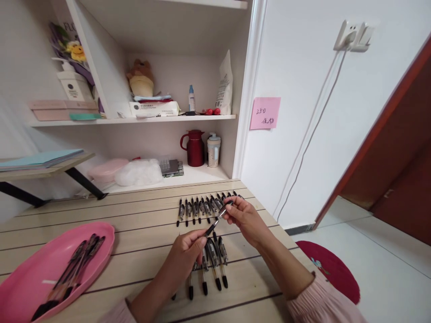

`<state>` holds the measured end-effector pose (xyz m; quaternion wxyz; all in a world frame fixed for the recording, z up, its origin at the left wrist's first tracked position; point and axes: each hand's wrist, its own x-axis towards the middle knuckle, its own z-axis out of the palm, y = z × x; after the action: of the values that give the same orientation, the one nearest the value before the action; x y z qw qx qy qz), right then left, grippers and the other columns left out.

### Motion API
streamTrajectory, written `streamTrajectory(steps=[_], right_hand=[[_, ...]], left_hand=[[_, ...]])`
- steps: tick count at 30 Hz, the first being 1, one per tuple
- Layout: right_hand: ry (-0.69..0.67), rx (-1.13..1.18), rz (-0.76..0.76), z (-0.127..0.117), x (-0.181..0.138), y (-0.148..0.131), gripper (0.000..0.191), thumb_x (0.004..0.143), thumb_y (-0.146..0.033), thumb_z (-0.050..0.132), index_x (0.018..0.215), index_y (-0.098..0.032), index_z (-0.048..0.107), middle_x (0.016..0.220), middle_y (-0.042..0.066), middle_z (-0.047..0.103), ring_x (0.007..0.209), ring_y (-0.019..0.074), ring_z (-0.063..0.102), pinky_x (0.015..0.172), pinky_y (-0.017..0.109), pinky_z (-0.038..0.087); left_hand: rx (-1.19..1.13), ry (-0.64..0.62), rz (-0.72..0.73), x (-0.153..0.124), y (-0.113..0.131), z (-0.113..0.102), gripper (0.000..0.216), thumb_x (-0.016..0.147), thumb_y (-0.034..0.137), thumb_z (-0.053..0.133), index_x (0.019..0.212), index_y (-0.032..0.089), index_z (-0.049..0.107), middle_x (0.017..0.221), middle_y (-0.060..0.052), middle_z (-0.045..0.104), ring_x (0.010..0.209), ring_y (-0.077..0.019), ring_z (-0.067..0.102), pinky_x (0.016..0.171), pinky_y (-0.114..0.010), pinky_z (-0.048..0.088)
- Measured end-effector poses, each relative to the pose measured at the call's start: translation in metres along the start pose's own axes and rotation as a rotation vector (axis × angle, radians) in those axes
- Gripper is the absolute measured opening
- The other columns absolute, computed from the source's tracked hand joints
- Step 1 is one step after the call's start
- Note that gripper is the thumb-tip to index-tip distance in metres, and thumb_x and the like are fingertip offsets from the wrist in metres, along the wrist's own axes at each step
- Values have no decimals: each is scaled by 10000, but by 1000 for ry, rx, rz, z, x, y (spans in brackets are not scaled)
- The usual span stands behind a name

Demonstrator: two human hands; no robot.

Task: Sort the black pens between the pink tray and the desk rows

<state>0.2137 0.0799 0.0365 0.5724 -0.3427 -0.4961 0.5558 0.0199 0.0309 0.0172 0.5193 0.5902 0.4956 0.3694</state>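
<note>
left hand (189,249) pinches one end of a pen (215,223), right hand (244,217) the other, slanted above the desk (141,240) between a far row (202,207) and a near row (213,252) of pens; other pens (76,255) lie in the pink tray (108,228).

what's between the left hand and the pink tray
In the head view, only striped wooden tabletop shows between the left hand and the pink tray; the stretch is bare.
</note>
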Motion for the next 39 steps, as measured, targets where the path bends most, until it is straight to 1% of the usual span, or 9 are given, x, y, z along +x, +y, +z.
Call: streamTrajectory(steps=[11, 15, 20, 24, 30, 32, 35, 37, 39], right_hand=[[-84, -30, 30, 14, -8, 8, 311, 626, -365, 698, 827, -172, 560, 547, -39, 554, 529, 103, 543, 470, 214, 381], [-132, -37, 72, 23, -12, 14, 312, 630, -365, 694, 824, -168, 549, 520, -45, 551, 494, 97, 546, 446, 202, 382], [-104, -14, 95, 33, -16, 18, 337, 607, -380, 703, 819, -161, 557, 487, -47, 543, 469, 92, 536, 431, 193, 379], [-100, 0, 69, 36, -18, 17, 329, 612, -364, 703, 827, -160, 560, 487, -46, 546, 466, 84, 526, 434, 191, 380], [-103, -45, 87, 36, -18, 19, 351, 622, -381, 690, 851, -150, 558, 484, -51, 524, 470, 92, 533, 432, 191, 380], [-116, -73, 87, 34, -18, 18, 388, 642, -400, 670, 917, -156, 544, 536, -43, 541, 503, 102, 552, 445, 198, 389], [-94, -117, 65, 29, -20, 16, 434, 688, -434, 618, 1017, -174, 505, 701, -3, 594, 564, 106, 569, 464, 205, 393], [-68, -156, 65, 25, -19, 15, 424, 713, -450, 586, 1023, -173, 504, 783, 24, 610, 577, 100, 564, 472, 205, 386], [-53, -183, 78, 21, -18, 16, 414, 726, -460, 569, 1016, -170, 510, 795, 31, 614, 571, 94, 557, 474, 204, 377]], left_hand=[[1, -1, -8, -2, 8, -1, 494, 754, 408, 500, 1150, 115, 546, 425, 62, 457, 403, -66, 296, 422, -193, 217], [-19, -2, 26, -2, 11, 1, 418, 732, 328, 518, 1082, 106, 575, 458, 54, 468, 426, -71, 341, 437, -192, 247], [-4, 7, 20, -1, 6, -1, 437, 749, 284, 485, 1154, 119, 472, 512, 50, 514, 379, -53, 264, 393, -187, 201], [-2, -3, 75, -3, 5, -1, 423, 764, 268, 478, 1160, 125, 436, 538, 42, 534, 388, -50, 276, 417, -184, 230], [99, 4, 119, -4, 6, 3, 309, 771, 272, 447, 1033, 127, 524, 520, 37, 525, 438, -82, 351, 468, -201, 289], [221, 44, 165, -6, 8, 0, 253, 772, 283, 432, 926, 148, 582, 561, 22, 540, 483, -101, 409, 498, -213, 321], [499, 209, 279, -13, 18, -16, 244, 766, 302, 432, 809, 179, 638, 684, -11, 562, 638, -144, 509, 606, -243, 376], [691, 338, 291, -21, 26, -37, 278, 781, 315, 405, 828, 191, 650, 734, -29, 571, 715, -169, 535, 660, -264, 383], [835, 453, 229, -32, 32, -67, 312, 806, 322, 354, 874, 197, 631, 792, -45, 598, 751, -185, 548, 672, -279, 384]])
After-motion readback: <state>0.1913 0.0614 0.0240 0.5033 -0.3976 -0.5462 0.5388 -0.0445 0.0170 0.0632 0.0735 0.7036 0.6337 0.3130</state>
